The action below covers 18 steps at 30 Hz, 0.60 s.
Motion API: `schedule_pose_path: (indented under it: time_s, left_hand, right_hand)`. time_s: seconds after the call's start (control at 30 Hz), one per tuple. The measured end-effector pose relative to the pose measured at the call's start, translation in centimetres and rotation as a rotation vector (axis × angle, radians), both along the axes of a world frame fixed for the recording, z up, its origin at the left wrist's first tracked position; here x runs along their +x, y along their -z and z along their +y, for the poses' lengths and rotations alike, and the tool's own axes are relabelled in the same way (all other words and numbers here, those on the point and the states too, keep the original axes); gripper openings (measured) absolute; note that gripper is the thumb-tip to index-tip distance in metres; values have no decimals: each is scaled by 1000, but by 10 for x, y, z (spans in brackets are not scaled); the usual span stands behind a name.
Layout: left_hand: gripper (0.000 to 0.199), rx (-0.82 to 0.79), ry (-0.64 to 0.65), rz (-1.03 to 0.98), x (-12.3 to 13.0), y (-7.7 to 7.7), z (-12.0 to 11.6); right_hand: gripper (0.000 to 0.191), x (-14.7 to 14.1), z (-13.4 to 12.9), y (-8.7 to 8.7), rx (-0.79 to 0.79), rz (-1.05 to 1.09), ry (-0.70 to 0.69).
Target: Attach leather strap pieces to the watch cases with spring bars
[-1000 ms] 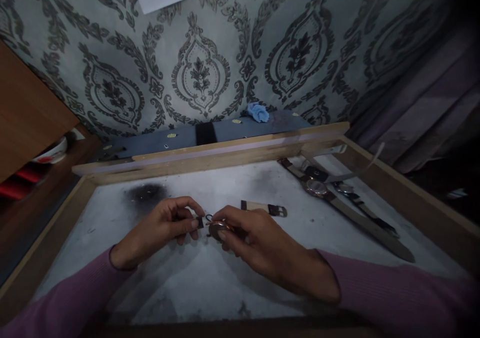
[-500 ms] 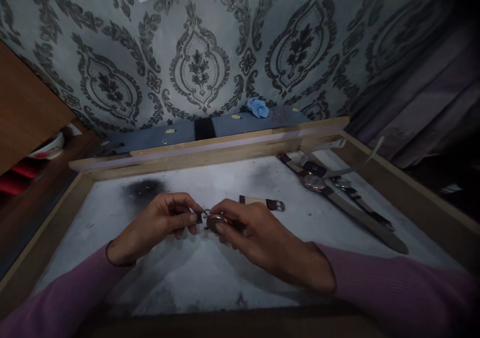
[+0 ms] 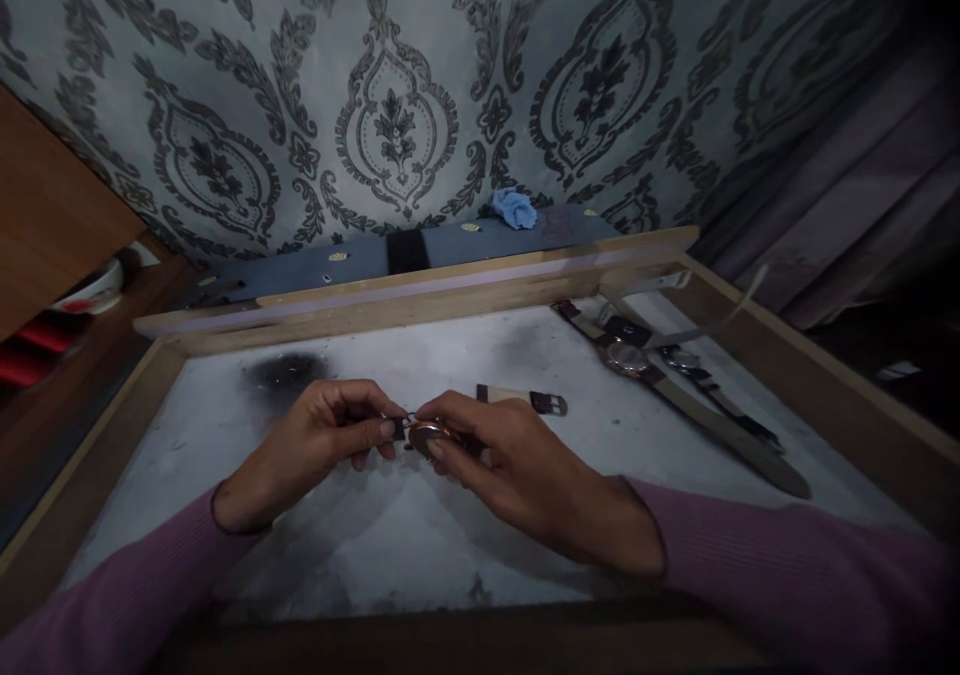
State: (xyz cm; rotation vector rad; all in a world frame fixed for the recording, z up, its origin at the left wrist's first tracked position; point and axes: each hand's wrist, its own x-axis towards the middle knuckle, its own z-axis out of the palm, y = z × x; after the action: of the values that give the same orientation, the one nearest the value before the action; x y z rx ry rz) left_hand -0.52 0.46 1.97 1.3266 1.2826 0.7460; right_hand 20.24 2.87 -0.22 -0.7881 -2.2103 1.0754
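My right hand [image 3: 517,465] grips a round, copper-rimmed watch case [image 3: 424,437] between thumb and fingers. Close to its left side, my left hand [image 3: 337,430] pinches the end of a small dark strap piece [image 3: 398,428]; the rest of that piece is hidden by the fingers. A thin dark loop or lug shows between the two hands, too small to make out well. Just behind my right hand lies a loose watch strap piece [image 3: 536,401], light with a dark end and a buckle.
Several watches lie at the right, among them one with a long brown strap [image 3: 724,435] and a smaller dark one [image 3: 682,360]. The white work surface has a raised wooden rim [image 3: 420,307]. A blue crumpled cloth [image 3: 514,209] sits on a blue box [image 3: 300,273] behind it.
The watch case and the dark strap piece are slightly closer together. Both hands keep their grips, and the whole view has shifted a little.
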Motion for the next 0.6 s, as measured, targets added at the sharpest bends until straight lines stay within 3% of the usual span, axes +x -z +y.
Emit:
schedule_pose_path:
  time_s: [0.2,0.6]
  left_hand:
    - [8,19,6,0,1,-1,1]
    - [6,33,6,-17,1,0,1]
  right_hand:
    - [14,0,0,0,75,-6,-12]
    - [12,0,0,0,36,7,-9]
